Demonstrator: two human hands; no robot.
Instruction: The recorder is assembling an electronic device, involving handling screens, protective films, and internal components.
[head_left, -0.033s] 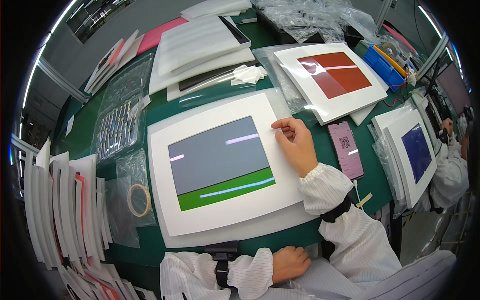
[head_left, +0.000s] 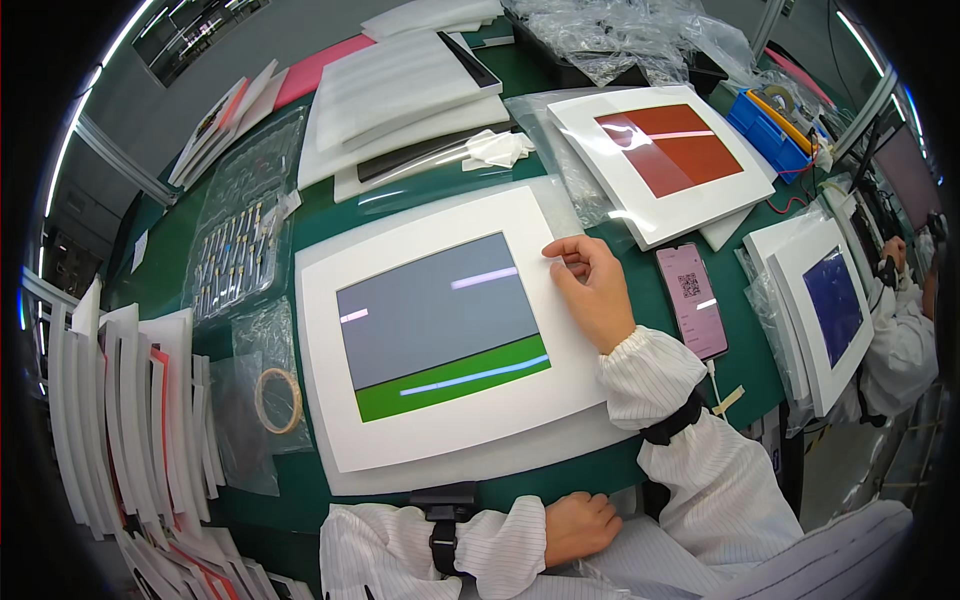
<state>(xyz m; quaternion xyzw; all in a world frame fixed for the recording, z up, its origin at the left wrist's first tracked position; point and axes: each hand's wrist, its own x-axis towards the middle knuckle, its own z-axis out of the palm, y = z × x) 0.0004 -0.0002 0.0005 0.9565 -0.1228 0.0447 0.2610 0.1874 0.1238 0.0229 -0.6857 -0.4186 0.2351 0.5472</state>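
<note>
panel: white-framed screen [head_left: 440, 330] lies flat mid-table, grey with a green strip near me
right hand [head_left: 598, 290]: fingertips pinched narrow at the frame's far right corner, maybe on a film edge, too small to tell
left hand [head_left: 578, 525]: loosely curled at the near table edge, holding nothing
tip: imo keep that pinch low and steady, brace the frame with the idle hand
around: tape roll [head_left: 278, 400] left, phone [head_left: 692, 298] right, red panel [head_left: 665, 150] far right

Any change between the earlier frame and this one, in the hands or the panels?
Nothing visibly changed. The right hand pinches at the upper right of the white-framed panel, and the left hand rests at the table's near edge, same as earlier. The tape roll and phone lie where they were.
</note>
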